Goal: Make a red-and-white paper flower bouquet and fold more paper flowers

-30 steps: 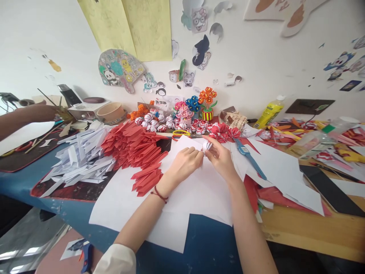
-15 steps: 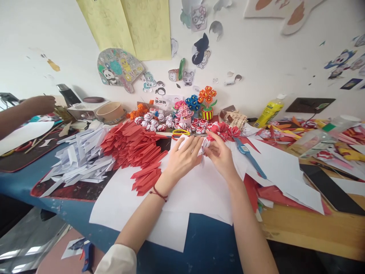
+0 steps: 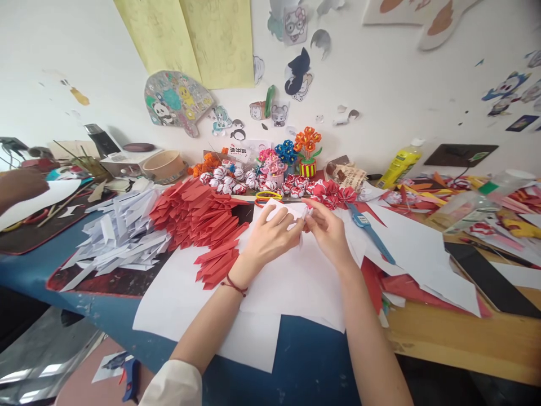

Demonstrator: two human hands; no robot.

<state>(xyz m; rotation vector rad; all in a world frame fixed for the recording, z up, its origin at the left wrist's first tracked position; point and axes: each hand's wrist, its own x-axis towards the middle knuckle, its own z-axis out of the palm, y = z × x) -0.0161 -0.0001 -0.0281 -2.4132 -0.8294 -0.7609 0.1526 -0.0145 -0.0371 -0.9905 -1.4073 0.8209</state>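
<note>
Both hands meet over white sheets at the middle of the table. Between their fingertips is a small folded paper piece (image 3: 301, 239), white and mostly covered by the fingers. My right hand (image 3: 327, 230) pinches it with thumb and fingers from the right. My left hand (image 3: 273, 235), a dark red cord bracelet at its wrist, has bent fingers closed on the piece from the left; its thumb is partly hidden. Underneath lie white paper sheets (image 3: 274, 287). Red folded paper strips (image 3: 192, 217) are heaped just left of my left hand, with white folded strips (image 3: 122, 231) beyond them.
Red-and-white paper balls (image 3: 226, 183) and a potted orange flower (image 3: 307, 144) stand along the wall. A blue watch-like strap (image 3: 372, 234), a black phone-like slab (image 3: 494, 276) and bottles lie or stand to the right. Another person's hand (image 3: 25, 189) is at far left.
My left hand's fingers have gone from stretched out to bent, closing at the paper piece. My right hand keeps its pinch. The other person's hand moved lower and further left.
</note>
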